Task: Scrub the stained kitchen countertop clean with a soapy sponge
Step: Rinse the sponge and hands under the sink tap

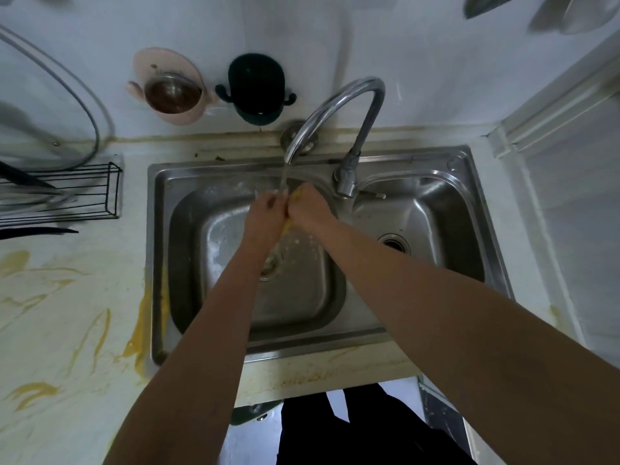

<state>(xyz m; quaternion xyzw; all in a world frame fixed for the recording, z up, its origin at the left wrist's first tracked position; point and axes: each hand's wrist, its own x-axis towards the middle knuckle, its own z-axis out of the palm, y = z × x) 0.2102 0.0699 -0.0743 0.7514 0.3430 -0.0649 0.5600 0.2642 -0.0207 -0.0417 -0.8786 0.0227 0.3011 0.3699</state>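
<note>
Both hands meet over the left basin of the steel sink (161, 250), under a thin stream of water from the curved tap (339, 105). My left hand (265, 213) and my right hand (308, 209) are curled round a yellow sponge (287, 226), of which only narrow yellow edges show between the palms. The white countertop (60, 330) to the left of the sink carries yellow-brown smears, thickest along the sink's left rim.
A black wire rack (84, 193) with a glass lid stands at the left. A pink holder with a steel strainer (171, 92) and a dark green holder (258, 88) hang on the wall. The smaller right basin (432, 209) lies beside the tap's valve.
</note>
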